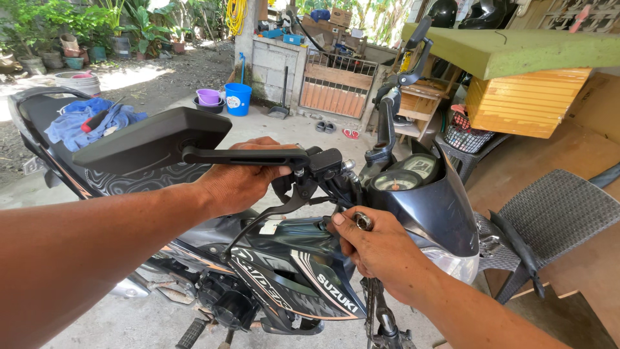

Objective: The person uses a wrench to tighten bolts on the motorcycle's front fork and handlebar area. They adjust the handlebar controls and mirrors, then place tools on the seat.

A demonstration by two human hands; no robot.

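Now left hand (242,178) wrapped round handlebar grip (284,184), right hand (381,249) pinching small metal tool (361,221).

I see a matte black mirror (154,137) on a black stalk, and my left hand (240,174) grips the black handlebar (316,165) beside it. My right hand (381,249) pinches a small silver metal tool (362,221). The motorcycle fairing (303,271) is black with grey and white stripes, white lettering and thin orange lines. The seat (51,116) is black, carrying a blue cloth (90,121) and a red-handled tool (95,120). Behind sit a bright blue bucket (237,99) and a purple basin (208,97). A red-brown gate (336,87), a pale green board (516,52), yellow-orange slats (526,102) and a grey woven chair (555,210) complete the colours.
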